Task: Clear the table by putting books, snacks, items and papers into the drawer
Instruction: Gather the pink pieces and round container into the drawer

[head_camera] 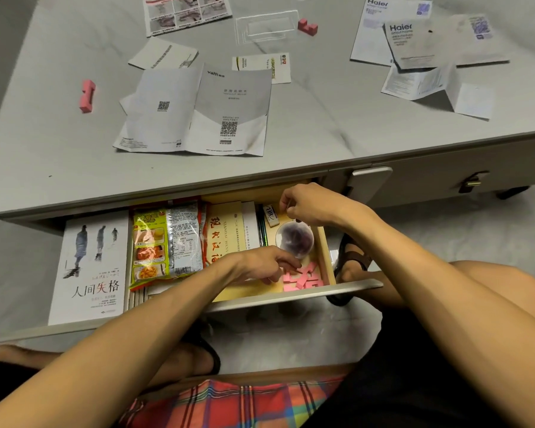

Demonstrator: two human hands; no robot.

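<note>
The open drawer (291, 293) holds a white book (90, 267), a snack bag (164, 242), a yellow book (224, 233), an eraser (271, 215), a round clear container (294, 237) and several pink blocks (303, 281). My left hand (264, 264) reaches into the drawer's right end, fingertips on the pink blocks. My right hand (303, 203) hovers above the round container with fingers curled, pinching something small. On the table lie an open Vatti manual (198, 112), Haier leaflets (414, 35), other papers and two pink blocks (87, 96) (307, 26).
A clear plastic tray (264, 27) sits at the table's far middle. A photo leaflet (186, 12) and a folded sheet (439, 88) lie nearby. A second, closed drawer with a handle (471, 182) is to the right. My sandalled feet rest on the floor below.
</note>
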